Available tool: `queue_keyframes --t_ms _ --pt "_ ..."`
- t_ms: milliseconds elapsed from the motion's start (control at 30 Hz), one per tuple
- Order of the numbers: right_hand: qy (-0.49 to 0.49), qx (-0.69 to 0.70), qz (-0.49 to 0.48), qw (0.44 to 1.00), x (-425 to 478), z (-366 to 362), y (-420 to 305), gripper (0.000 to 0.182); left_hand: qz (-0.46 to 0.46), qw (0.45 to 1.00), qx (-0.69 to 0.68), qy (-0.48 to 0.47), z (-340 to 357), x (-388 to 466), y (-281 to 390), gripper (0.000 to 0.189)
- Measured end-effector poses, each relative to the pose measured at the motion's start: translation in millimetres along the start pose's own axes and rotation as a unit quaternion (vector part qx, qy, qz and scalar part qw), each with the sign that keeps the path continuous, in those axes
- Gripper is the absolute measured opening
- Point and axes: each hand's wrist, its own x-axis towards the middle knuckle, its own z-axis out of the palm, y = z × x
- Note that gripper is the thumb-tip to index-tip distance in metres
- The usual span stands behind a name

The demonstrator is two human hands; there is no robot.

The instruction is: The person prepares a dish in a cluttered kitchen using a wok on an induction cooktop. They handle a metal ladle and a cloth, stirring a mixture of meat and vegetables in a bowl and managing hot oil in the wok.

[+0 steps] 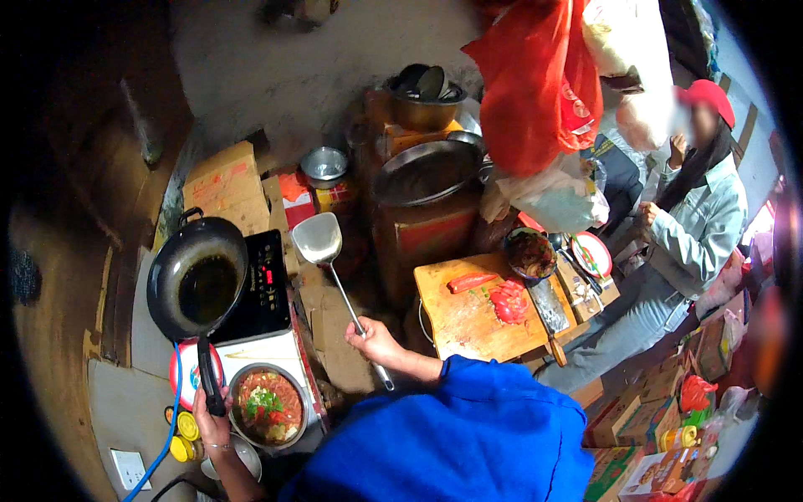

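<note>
My left hand (212, 415) grips the black handle of a wok (164, 276), which sits tilted on an induction cooktop (266, 295) with a lit red display. Dark oil (210, 285) pools in the wok's bottom. In my right hand (375, 344) is a metal wok spatula (320, 238), held by its shaft, its broad blade raised away from the wok. Close to my left hand stands a metal bowl (266, 405) of reddish food topped with chopped greens and white bits. A red-rimmed plate (182, 376) lies partly under the wok handle.
A wooden cutting board (452, 326) at right holds sliced red meat (509, 301), a cleaver (552, 307) and a bowl of dark food (530, 251). Beyond it stands a person (696, 194). Red bags (533, 94) hang overhead. A blue cable (172, 420) runs beside yellow-lidded jars (187, 427).
</note>
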Motion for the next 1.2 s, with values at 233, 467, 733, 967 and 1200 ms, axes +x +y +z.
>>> queue_keyframes --t_ms 233,467,733,967,1200 --pt "0.03 0.002 -0.065 0.997 3 -10 22 0.008 -0.008 1.0 0.009 0.017 0 9 6 0.039" --pt "0.046 -0.069 -0.037 0.996 -16 -19 6 0.007 0.049 0.998 0.031 -0.026 17 -2 10 0.039" --pt "-0.01 -0.045 0.011 0.999 0 -4 -9 0.011 0.02 0.998 -0.058 -0.009 -4 -9 1 0.04" --pt "-0.038 -0.017 0.009 0.999 14 5 -6 0.01 0.014 0.998 -0.055 -0.007 2 -7 -6 0.031" --pt "-0.044 -0.019 -0.004 0.999 23 6 -5 0.01 0.013 0.997 -0.065 0.045 2 -5 4 0.025"
